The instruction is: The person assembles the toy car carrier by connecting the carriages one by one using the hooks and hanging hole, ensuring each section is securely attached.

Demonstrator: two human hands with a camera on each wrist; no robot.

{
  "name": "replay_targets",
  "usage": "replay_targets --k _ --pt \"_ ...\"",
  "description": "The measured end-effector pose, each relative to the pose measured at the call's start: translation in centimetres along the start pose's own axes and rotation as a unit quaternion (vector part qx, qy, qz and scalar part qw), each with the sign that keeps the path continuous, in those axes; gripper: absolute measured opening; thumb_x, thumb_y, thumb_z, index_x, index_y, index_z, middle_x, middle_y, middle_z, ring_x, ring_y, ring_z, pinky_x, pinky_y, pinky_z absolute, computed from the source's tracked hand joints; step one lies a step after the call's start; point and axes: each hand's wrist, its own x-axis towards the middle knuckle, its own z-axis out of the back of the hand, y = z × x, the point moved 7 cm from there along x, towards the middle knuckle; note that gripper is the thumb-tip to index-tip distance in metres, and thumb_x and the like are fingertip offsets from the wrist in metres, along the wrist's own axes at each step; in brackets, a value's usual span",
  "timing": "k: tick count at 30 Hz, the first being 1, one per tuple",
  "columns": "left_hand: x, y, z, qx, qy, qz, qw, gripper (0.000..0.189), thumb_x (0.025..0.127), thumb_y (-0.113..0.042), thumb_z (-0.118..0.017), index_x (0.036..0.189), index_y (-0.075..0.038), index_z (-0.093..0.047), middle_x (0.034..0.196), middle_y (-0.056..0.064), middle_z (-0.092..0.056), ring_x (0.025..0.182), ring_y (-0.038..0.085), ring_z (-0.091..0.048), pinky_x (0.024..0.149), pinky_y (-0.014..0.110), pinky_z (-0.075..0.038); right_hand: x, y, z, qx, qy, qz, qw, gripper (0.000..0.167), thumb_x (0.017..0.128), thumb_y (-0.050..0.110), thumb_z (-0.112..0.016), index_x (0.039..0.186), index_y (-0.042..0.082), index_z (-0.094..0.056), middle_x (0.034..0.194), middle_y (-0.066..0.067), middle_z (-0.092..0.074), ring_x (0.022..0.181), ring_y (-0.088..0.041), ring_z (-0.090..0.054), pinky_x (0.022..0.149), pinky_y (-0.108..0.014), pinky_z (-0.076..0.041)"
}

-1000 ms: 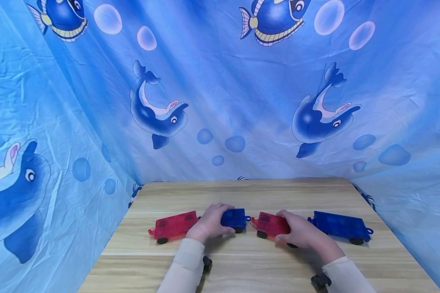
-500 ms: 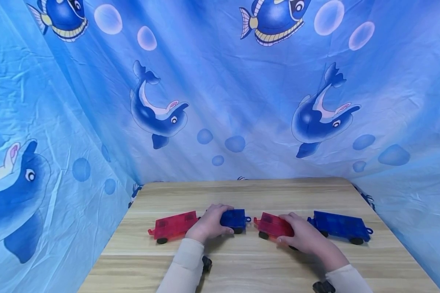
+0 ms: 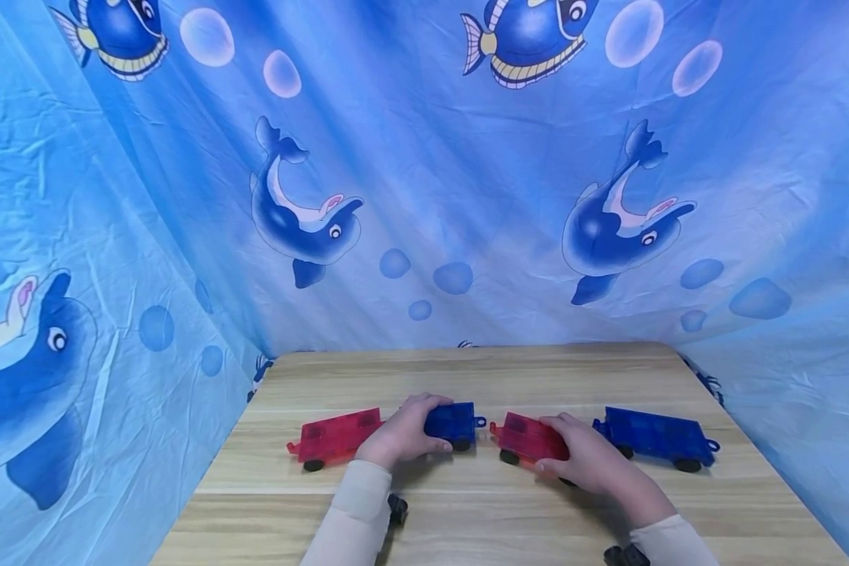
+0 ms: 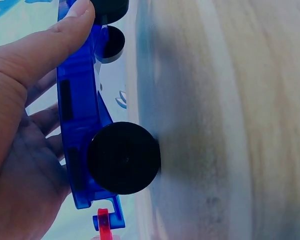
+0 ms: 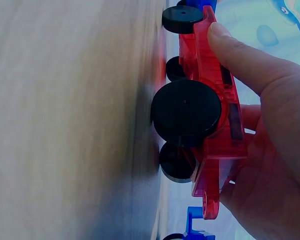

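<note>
My left hand [image 3: 405, 434] grips a blue translucent toy train car [image 3: 458, 423] by its sides, thumb on the near side. Its hook, in the left wrist view, passes through the red ring [image 4: 104, 223] of the left red car [image 3: 336, 435]. On the other side, my right hand [image 3: 586, 460] holds a second red car [image 3: 523, 436] the same way, its black wheels [image 5: 186, 111] against the wooden surface. A small gap parts this car's hook from the blue car's ring [image 3: 480, 423]. The right wrist view shows its own ring [image 5: 210, 206] near a blue hook [image 5: 193, 220].
Another blue car [image 3: 654, 435] stands at the right, angled, beyond my right hand. All the cars sit across the middle of a wooden table [image 3: 467, 369]. A blue sea-print cloth [image 3: 424, 196] rises behind the table and along both sides.
My right hand has slid the red car slightly right and nearer, widening the gap between its hook and the blue car's ring. My left hand has hardly moved.
</note>
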Motion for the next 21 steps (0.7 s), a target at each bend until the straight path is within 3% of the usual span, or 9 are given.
replay_targets --k 21 --pt "-0.01 -0.04 -0.01 -0.017 0.01 -0.001 0.9998 0.077 0.084 -0.043 -0.089 0.151 -0.03 -0.055 0.151 0.002 -0.053 0.138 0.03 -0.048 0.104 0.056 -0.051 -0.42 0.24 0.11 0.004 0.01 0.015 0.9998 0.089 0.077 0.058 -0.089 0.149 0.015 -0.058 0.13 -0.002 -0.064 0.112 -0.022 -0.061 0.096 -0.051 -0.054"
